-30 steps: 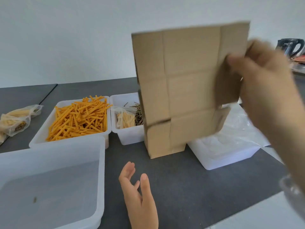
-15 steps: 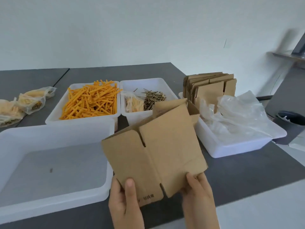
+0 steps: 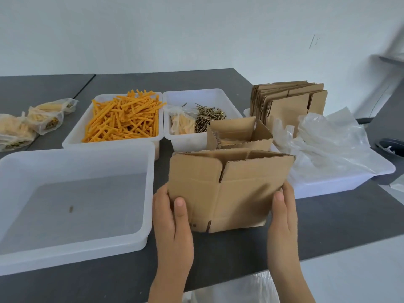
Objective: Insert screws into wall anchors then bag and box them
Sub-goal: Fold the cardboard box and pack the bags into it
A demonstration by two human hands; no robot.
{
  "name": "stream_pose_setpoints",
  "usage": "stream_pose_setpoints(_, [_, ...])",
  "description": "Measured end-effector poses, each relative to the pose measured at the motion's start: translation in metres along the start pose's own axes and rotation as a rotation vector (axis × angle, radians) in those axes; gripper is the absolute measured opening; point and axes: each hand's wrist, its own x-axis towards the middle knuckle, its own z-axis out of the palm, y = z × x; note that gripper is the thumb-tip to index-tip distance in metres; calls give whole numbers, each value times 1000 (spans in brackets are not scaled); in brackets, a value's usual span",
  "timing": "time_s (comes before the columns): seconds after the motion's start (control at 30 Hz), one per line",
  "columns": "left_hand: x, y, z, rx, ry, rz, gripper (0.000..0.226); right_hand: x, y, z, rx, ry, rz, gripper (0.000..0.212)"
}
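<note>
Filled bags [image 3: 32,121] lie at the far left of the grey worktop [image 3: 328,219]. Near the front left stands a large clear tub [image 3: 140,239], with one small dark item on its floor. Behind it, a tray [image 3: 74,141] holds orange anchors [image 3: 124,119]. Just right of that, a second tray [image 3: 185,145] holds one bag [image 3: 182,124] and a pile of screws [image 3: 207,117].

At centre front, both hands hold a partly unfolded carton [image 3: 225,189], its upper flaps open. The left hand [image 3: 172,221] grips the carton's left edge, thumb on the near face. The right hand [image 3: 284,217] grips the right edge, thumb on the near face. The fingers of both hands are hidden behind the card.

Just behind the carton stands an open box [image 3: 240,134] with pale contents inside; what they are cannot be told. Further right, a white tray [image 3: 341,182] carries a stack of flat cartons [image 3: 288,101] standing on edge and loose clear bags [image 3: 328,141].
</note>
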Motion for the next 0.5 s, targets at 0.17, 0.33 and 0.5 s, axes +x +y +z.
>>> stream_pose_setpoints(0.17, [-2,12,9,-56,-94,122,70,-10,3,15,16,-44,-34,54])
stream_pose_setpoints(0.33, [-4,20,12,-162,-157,229,91,-20,1,22,36,-41,-74,45])
stream_pose_setpoints(0.5, [10,23,8,-120,-94,387,66,-22,-2,24,34,-20,-97,40])
